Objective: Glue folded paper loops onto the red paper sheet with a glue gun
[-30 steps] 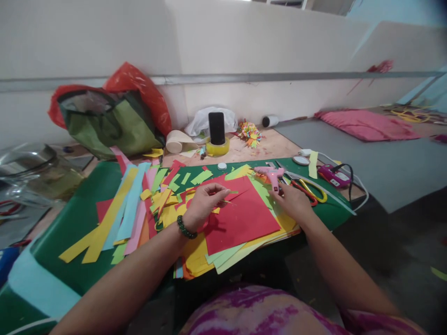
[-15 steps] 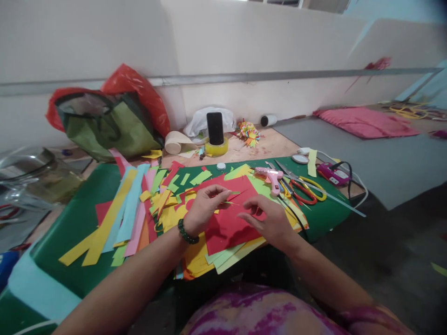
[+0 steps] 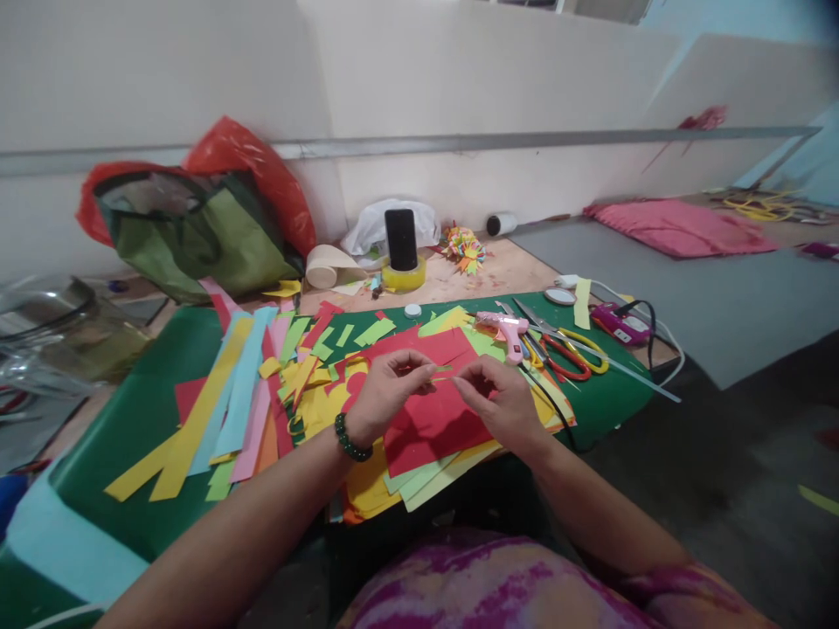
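My left hand (image 3: 388,393), with a dark green bead bracelet at the wrist, pinches a small, thin green paper strip (image 3: 444,369) between thumb and forefinger. My right hand (image 3: 502,400) faces it from the right, thumb and forefinger pressed together at the other end of the thin piece. Both hands hover over a red paper sheet (image 3: 426,428). Beneath the sheet lie yellow and pale green papers (image 3: 426,483). The piece is too small to make out its exact shape.
Coloured paper strips (image 3: 203,411) and scraps cover the left of the green table cover (image 3: 131,437). To the right lie a pink glue gun (image 3: 508,330) and scissors (image 3: 573,356). A phone (image 3: 401,240) stands in a yellow tape roll (image 3: 405,276), beside a paper-strip ornament (image 3: 467,249).
My right hand has moved slightly left, and its parted fingers have closed in a pinch at the end of the paper strip. My left hand has kept its hold.
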{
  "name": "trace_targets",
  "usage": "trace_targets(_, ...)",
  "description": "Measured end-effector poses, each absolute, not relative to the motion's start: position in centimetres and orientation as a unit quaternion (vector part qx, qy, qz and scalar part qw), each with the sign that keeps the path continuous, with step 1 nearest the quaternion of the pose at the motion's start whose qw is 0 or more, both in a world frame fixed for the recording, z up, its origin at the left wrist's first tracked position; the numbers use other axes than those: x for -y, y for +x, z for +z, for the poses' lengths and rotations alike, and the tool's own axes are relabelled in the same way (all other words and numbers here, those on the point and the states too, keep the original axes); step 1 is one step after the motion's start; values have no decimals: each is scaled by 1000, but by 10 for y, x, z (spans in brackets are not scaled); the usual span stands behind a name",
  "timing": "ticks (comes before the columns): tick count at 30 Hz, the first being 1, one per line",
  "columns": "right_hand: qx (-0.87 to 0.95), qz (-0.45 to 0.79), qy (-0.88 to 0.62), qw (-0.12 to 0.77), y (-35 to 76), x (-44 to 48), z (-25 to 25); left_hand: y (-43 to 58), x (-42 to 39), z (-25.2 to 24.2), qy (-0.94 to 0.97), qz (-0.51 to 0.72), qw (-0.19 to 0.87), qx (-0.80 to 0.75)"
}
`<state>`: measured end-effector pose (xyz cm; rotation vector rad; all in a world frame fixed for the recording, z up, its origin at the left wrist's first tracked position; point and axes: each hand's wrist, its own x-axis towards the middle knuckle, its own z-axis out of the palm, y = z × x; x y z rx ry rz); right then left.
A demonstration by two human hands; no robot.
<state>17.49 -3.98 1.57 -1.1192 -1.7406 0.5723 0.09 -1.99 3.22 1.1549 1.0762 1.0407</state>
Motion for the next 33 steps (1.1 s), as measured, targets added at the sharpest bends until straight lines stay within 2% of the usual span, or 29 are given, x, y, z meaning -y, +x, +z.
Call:
trace_targets(5,652,310,-450,525,174,36,14,2,23,35,523,434,573,-458)
trace_targets(9,604,387,-460,523,174,34,11,2,24,35,535,423,574,-454)
trace_targets(18,538,459,-467,530,169,34,13,3,25,34,539,409,583,-450)
trace_targets(33,581,410,-475,518,170,37,8,2,24,31,586,364,563,-455)
